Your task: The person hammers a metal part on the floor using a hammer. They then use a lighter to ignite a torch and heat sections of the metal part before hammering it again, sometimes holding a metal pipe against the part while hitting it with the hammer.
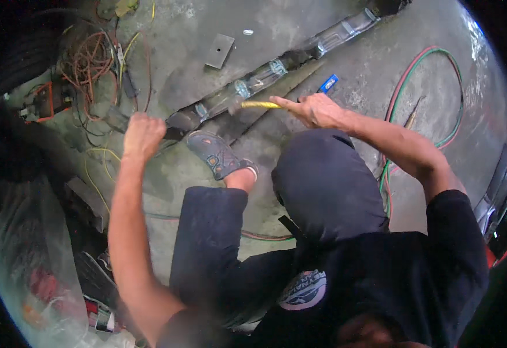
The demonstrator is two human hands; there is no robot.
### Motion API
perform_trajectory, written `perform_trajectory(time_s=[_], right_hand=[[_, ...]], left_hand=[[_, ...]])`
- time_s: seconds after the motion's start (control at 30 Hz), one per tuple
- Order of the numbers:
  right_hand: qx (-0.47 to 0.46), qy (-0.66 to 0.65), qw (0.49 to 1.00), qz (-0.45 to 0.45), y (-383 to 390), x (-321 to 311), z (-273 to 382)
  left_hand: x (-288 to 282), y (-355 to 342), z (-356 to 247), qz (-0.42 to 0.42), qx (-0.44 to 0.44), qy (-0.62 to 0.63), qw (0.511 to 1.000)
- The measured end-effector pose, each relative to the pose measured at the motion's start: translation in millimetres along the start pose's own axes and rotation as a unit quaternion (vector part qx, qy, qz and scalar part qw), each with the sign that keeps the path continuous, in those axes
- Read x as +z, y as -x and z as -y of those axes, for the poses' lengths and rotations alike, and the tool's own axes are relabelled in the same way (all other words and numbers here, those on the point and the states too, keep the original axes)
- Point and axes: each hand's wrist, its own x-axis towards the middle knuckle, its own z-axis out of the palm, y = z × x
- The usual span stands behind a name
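My right hand [318, 110] is closed round the yellow handle of a hammer [259, 105], its index finger stretched along the handle. The hammer's blurred head hovers over a long, dark and silvery shaped metal part [256, 78] that lies slantwise on the floor. My left hand [143, 137] is a closed fist by the near left end of that part. A dark, blurred piece [117, 120] sticks out beside the fist; what the fingers grip cannot be made out. My foot in a dark clog [215, 153] rests against the part's near edge.
A flat metal plate with a hole [219, 51] lies beyond the part. Tangled brown cable [88, 66] lies far left; red and green hoses [459, 75] loop at right. A small blue object [328, 83] lies behind my right hand. Clear plastic sheeting [27, 261] hangs at lower left.
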Motion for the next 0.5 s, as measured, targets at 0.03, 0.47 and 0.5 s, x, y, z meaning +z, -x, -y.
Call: perform_trajectory(time_s=[0.03, 0.47, 0.5], right_hand=[[0.084, 0.011, 0.995, 0.053, 2, 1, 0], [-0.054, -0.028, 0.973, -0.221, 29, -17, 15], [-0.047, -0.023, 0.974, -0.22, 34, 0, 2]], left_hand=[[-1, -8, 3, -0.012, -0.003, -0.003, 1.0], [-3, 0, -4, -0.002, -0.039, -0.009, 0.999], [-1, -6, -11, -0.008, -0.034, -0.006, 0.999]])
